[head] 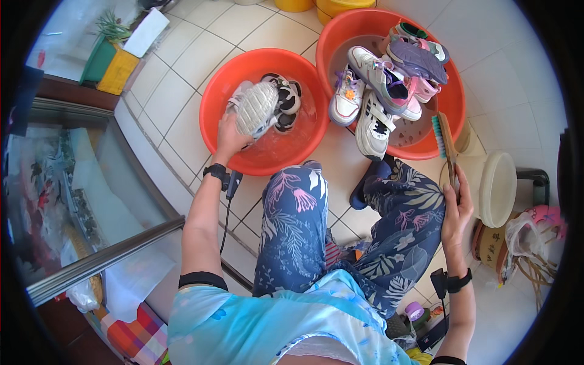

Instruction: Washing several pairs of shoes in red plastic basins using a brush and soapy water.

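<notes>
My left hand [232, 137] grips a light-soled shoe [258, 107], its sole turned up, over the water in the left red plastic basin [210, 91]. Beside that shoe, a black and white shoe [288, 98] lies in the water. Over by my right knee, my right hand [457, 207] holds a wooden scrubbing brush [449, 146] by its handle, with green and white bristles upward. The brush overlaps the rim of a second red basin [456, 114] in the picture. Several shoes are heaped in that basin, among them a white strap shoe [376, 127] and a purple-soled shoe [417, 61].
A pale lidded bucket [497, 189] stands at the right, near a tan container [492, 242] bearing writing. Yellow buckets [340, 7] are at the top. A glass-fronted cabinet [100, 182] lies along the left. A yellow and green planter [116, 68] sits upper left on the tiled floor's edge.
</notes>
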